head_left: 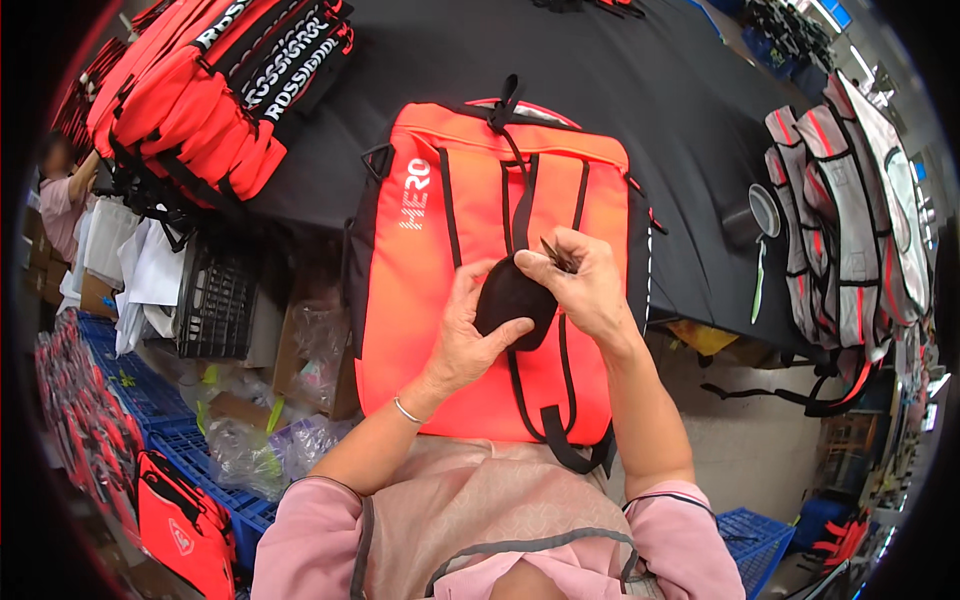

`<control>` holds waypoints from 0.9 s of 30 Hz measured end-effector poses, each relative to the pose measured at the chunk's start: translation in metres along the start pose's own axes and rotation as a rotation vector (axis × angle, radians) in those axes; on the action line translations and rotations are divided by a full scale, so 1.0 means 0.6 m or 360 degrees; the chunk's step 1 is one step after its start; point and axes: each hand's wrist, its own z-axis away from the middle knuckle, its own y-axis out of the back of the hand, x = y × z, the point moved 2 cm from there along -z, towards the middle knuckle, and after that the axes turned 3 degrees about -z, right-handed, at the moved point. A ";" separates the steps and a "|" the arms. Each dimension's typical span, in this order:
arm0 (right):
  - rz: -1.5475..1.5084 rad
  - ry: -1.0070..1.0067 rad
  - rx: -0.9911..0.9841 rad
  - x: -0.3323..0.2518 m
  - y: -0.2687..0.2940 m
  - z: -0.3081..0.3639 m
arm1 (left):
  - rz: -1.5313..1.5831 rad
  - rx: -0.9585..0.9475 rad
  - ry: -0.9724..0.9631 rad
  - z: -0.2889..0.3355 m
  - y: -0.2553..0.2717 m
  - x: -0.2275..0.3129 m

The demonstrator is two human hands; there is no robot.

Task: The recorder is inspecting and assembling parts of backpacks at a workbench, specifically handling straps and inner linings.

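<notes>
A bright orange-red backpack (410, 300) with black sides lies on the black-covered table in front of me, its shoulder straps facing up. My left hand (468, 325) grips a dark padded shoulder strap (515, 300), fingers behind it and thumb across its front. Held in my right hand (590, 285) is a small metal tool that looks like thread snips (560, 256), its points sticking out above the fingers. The right thumb presses at the strap's upper edge. Whatever the thumb touches there is too small to make out.
Folded red bags (190, 130) are piled at the table's far left, grey bags (850, 220) at the right. Nearer than those, a dark cup (742, 228) and a green-handled tool (759, 285). Left below: a black crate (215, 305), blue crates (165, 400), plastic bags. Another person (62, 210) is far left.
</notes>
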 end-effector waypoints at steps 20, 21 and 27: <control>-0.0093 -0.0339 0.0166 0.034 0.031 0.143 | -0.0598 0.0069 -0.0276 0.039 0.010 -0.012; 0.0019 -0.0268 0.0272 0.035 0.030 0.157 | -0.0593 0.0089 -0.0314 0.039 0.006 -0.012; 0.0295 -0.0001 0.0339 0.032 0.014 0.170 | -0.0689 0.0050 -0.0389 0.040 0.004 -0.014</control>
